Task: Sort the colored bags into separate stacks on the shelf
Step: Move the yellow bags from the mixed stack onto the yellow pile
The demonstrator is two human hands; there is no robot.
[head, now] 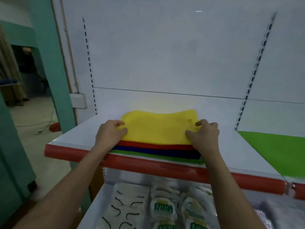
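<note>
A mixed pile of flat bags lies on the white shelf point(79, 133). The yellow bag point(156, 128) is on top, with a red bag point(156, 145), a dark blue bag point(156, 151) and a green bag point(156, 157) showing as stripes beneath it. My left hand point(109, 132) pinches the yellow bag's left edge. My right hand point(203, 133) pinches its right edge, thumb under the fabric. Another green bag point(277, 151) lies flat by itself on the shelf section to the right.
The shelf has a red front rail point(165, 166) and a white back panel with slotted uprights point(254, 70). Below, a lower shelf holds packaged goods in clear wrappers point(163, 209). A teal wall and doorway stand at the left.
</note>
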